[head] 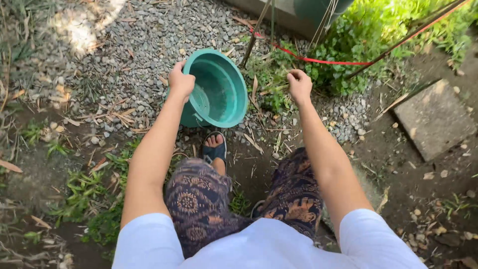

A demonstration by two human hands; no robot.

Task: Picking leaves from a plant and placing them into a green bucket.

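My left hand (180,81) grips the rim of a teal plastic bucket (219,89), tilted so its mouth faces me, with some water or debris at the bottom. The bucket hangs just above the gravel in front of my sandalled foot (214,148). My right hand (299,83) is out to the right of the bucket, fingers curled closed; whether it pinches anything I cannot tell. It hovers over low green weeds (271,82) and dry leaves.
Grey gravel (129,45) covers the ground ahead and left. A flat concrete slab (434,118) lies on bare soil at right. Thin stakes and a red cord (318,61) cross the leafy plants at the top. Grass tufts (84,189) grow at lower left.
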